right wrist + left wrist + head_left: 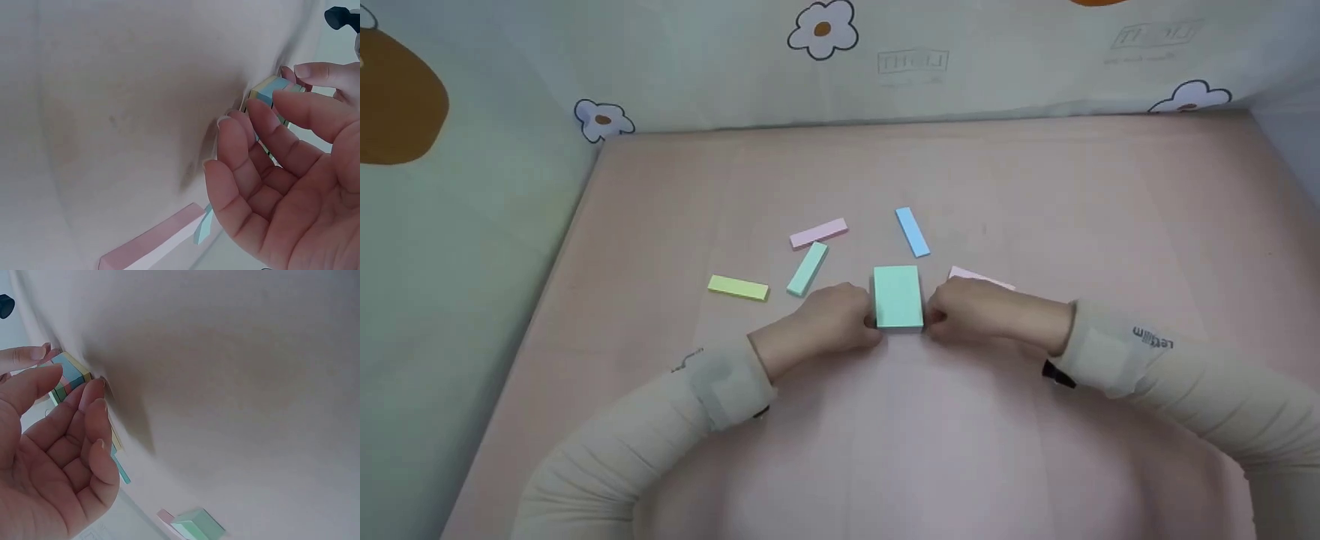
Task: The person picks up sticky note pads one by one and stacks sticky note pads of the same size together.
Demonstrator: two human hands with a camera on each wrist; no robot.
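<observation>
A stack of flat coloured blocks (898, 296) with a mint-green top stands mid-table. My left hand (870, 321) holds its left near corner and my right hand (931, 316) holds its right near corner. In the left wrist view the left hand (73, 382) has thumb and curled fingertips on the stack's layered side (70, 371), where blue, pink, yellow and green layers show. The right wrist view shows the right hand (264, 107) pinching the same stack (264, 90) likewise.
Loose blocks lie behind the stack: pink (818, 233), green (807, 268), yellow (738, 287), blue (912, 232), and a pink one (982, 279) partly behind my right hand. A flowered cloth wall (823, 30) encloses the pink table (885, 450).
</observation>
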